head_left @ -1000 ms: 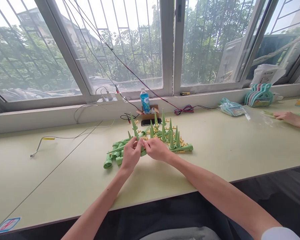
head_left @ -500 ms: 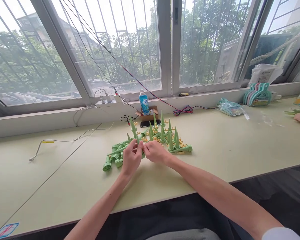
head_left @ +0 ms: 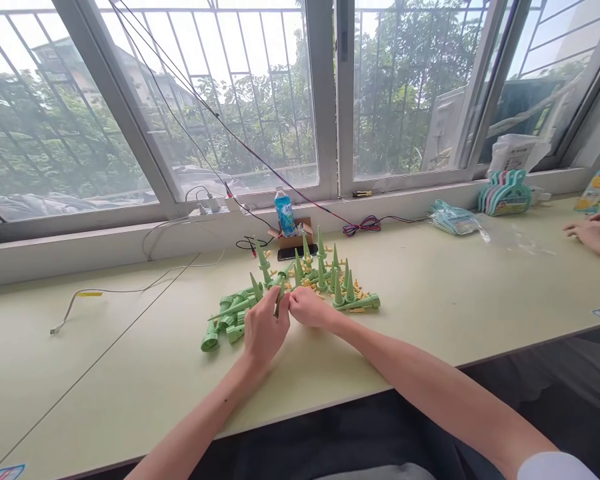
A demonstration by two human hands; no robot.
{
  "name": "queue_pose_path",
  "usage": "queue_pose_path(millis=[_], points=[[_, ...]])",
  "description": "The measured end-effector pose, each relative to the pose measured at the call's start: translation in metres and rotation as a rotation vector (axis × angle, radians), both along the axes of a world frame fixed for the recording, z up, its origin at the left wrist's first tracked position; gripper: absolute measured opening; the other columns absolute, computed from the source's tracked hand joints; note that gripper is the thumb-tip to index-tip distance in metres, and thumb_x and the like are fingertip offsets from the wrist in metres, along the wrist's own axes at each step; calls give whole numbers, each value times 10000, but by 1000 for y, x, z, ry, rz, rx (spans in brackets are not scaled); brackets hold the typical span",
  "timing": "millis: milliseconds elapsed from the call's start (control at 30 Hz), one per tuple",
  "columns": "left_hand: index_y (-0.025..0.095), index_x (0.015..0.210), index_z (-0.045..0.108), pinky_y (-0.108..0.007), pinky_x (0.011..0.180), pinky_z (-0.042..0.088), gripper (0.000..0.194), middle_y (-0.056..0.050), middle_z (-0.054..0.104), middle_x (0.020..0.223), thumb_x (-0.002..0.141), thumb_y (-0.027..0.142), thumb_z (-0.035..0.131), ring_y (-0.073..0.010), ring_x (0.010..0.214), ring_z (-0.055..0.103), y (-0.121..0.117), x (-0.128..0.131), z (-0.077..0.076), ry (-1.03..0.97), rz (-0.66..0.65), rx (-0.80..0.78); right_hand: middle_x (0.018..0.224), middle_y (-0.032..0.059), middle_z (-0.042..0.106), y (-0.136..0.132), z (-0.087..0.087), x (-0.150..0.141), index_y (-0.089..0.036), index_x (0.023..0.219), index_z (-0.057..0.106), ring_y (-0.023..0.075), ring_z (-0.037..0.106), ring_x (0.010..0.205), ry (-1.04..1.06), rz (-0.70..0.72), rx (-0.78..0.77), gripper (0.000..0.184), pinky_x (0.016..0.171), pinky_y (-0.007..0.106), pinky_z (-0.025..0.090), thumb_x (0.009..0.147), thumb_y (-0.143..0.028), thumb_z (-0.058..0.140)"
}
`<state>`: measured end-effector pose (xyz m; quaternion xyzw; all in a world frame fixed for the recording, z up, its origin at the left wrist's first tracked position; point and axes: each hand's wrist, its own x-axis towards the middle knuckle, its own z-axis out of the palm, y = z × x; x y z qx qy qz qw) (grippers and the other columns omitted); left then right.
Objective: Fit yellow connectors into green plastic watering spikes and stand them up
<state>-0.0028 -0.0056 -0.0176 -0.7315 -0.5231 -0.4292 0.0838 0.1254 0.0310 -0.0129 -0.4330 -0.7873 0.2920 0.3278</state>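
A pile of green plastic cone spikes (head_left: 325, 280) lies mid-table, some upright, some on their sides, with small yellow pieces (head_left: 361, 293) scattered among them. My left hand (head_left: 263, 328) is closed around one green spike (head_left: 280, 300), holding it tilted upward in front of the pile. My right hand (head_left: 310, 308) is pinched shut right against that same spike; whatever small part sits in its fingertips is hidden. More green spikes (head_left: 225, 320) lie flat to the left of my hands.
A water bottle (head_left: 283, 212), a small cardboard box (head_left: 295, 237) and a black phone (head_left: 293, 253) stand behind the pile by the window sill. Cables (head_left: 130, 290) run across the pale table (head_left: 455, 300). Another person's hand (head_left: 593, 233) rests far right, near packets (head_left: 455, 219).
My left hand has turned the green spike more upright while the right hand stayed pinched beside it. The view has tipped slightly; the other person's hand at far right has shifted.
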Motion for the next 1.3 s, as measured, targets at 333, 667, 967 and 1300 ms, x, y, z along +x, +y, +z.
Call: queue_pose_path(millis=[333, 667, 967, 1300], points=[[219, 696, 305, -201, 435, 218, 325, 78, 275, 530, 910, 395, 474, -76, 425, 251, 25, 12, 23, -219, -189, -153, 471, -23, 332, 7, 3, 4, -187, 477, 360, 96, 307, 485, 96, -146, 162, 461, 506, 255, 224, 937, -211, 343], [216, 661, 281, -194, 411, 196, 404, 67, 274, 560, 878, 444, 534, -76, 478, 244, 22, -4, 17, -497, -331, -273, 573, 11, 540, 0, -3, -4, -151, 601, 542, 90, 374, 515, 13, -98, 329, 435, 540, 240, 245, 980, -235, 344], [213, 664, 330, -202, 424, 242, 350, 76, 308, 522, 909, 404, 491, -74, 434, 247, 16, -7, 5, -340, -215, -102, 519, -24, 410, -2, -6, -6, -172, 560, 384, 81, 308, 494, 65, -30, 287, 408, 521, 240, 219, 962, -227, 339], [208, 714, 419, -203, 492, 286, 242, 71, 310, 540, 917, 323, 483, -89, 466, 261, 16, -16, -5, -19, -204, 101, 479, -40, 283, -3, -8, -8, -195, 509, 258, 87, 269, 493, 116, -31, 84, 400, 495, 241, 208, 903, -203, 329]])
